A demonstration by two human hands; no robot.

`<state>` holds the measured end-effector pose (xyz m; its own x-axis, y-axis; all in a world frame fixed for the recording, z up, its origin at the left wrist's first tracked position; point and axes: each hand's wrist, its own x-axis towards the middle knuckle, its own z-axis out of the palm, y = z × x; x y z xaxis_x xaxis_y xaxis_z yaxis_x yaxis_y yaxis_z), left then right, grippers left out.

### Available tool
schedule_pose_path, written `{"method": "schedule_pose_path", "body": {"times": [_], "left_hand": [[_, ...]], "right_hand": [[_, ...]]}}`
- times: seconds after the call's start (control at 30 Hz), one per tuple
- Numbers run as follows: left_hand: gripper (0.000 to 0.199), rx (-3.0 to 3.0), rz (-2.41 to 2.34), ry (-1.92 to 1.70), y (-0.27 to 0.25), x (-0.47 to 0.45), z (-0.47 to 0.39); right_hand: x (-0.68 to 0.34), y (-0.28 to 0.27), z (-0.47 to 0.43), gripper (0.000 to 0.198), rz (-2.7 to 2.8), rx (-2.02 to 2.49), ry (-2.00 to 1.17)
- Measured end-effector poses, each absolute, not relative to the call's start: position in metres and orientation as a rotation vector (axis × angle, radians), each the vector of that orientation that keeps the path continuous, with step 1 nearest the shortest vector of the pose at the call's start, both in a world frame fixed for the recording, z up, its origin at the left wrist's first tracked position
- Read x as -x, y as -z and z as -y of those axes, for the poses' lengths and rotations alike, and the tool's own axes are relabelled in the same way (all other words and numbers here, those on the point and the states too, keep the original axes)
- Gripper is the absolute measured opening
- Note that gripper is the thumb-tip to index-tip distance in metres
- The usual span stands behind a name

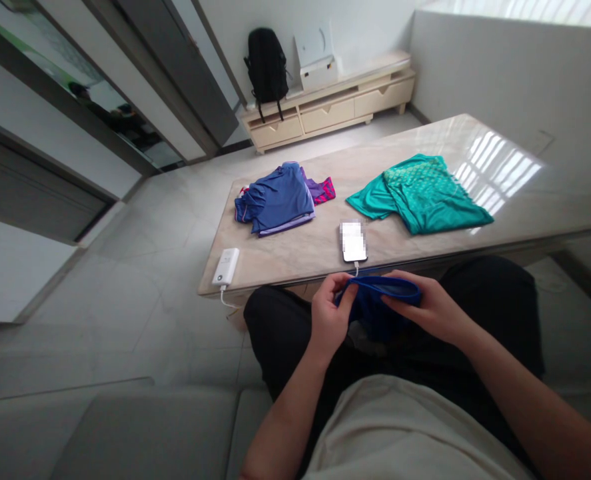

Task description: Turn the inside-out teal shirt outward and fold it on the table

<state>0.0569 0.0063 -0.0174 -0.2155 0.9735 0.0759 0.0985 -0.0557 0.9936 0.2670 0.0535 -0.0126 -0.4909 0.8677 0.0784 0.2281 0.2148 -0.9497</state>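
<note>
A dark blue garment (pixel 375 313) hangs over my lap, its banded opening stretched wide between my hands; which kind of garment it is I cannot tell. At the left end of the opening, my left hand (pixel 332 307) pinches the band between thumb and fingers. My right hand (pixel 428 303) grips the opposite end, with the thumb on the near edge and the fingers behind. On the table just beyond lies a lit phone (pixel 354 241) with a white cable. Farther off are a stack of folded blue and purple clothes (pixel 281 200) and a folded green shirt (pixel 420 193).
The marble table (pixel 320 257) stands right before my knees. A white power bank (pixel 226 267) with a cable sits at its left corner. Against the wall, a low cabinet (pixel 328 115) carries a black backpack (pixel 266 65) and a white box (pixel 319 73). A grey sofa (pixel 150 433) is beneath me.
</note>
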Motion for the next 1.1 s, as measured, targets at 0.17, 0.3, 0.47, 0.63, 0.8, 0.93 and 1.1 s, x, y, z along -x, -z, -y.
{"method": "schedule_pose_path", "body": {"times": [0.17,0.3,0.47,0.63,0.8,0.93,1.1], "left_hand": [[0.018,-1.402,-1.475,-1.408,0.019,-0.066,-0.005],[0.013,-1.628,-1.503,-1.439,0.020,-0.060,-0.005],[0.020,-1.918,-1.420,-1.460,0.024,-0.048,-0.011],[0.032,-1.972,-1.415,-1.395,0.040,-0.042,-0.009],[0.029,-1.713,-1.477,-1.232,0.061,-0.045,-0.001],[0.011,-1.632,-1.547,-1.198,0.067,-0.040,-0.002],[0.018,-1.633,-1.532,-1.156,0.070,-0.034,-0.006]], "right_hand": [[-0.247,0.021,-0.054,0.019,1.776,0.932,-1.193],[-0.244,0.025,-0.055,0.008,1.784,0.839,-1.030],[-0.247,0.025,-0.055,0.013,1.943,0.832,-0.890],[-0.249,0.021,-0.053,0.014,1.973,0.952,-0.759],[-0.247,0.017,-0.054,0.015,1.922,1.096,-0.742],[-0.251,0.018,-0.059,0.015,1.947,1.086,-0.764],[-0.261,0.017,-0.065,0.015,1.975,1.048,-0.730]]}}
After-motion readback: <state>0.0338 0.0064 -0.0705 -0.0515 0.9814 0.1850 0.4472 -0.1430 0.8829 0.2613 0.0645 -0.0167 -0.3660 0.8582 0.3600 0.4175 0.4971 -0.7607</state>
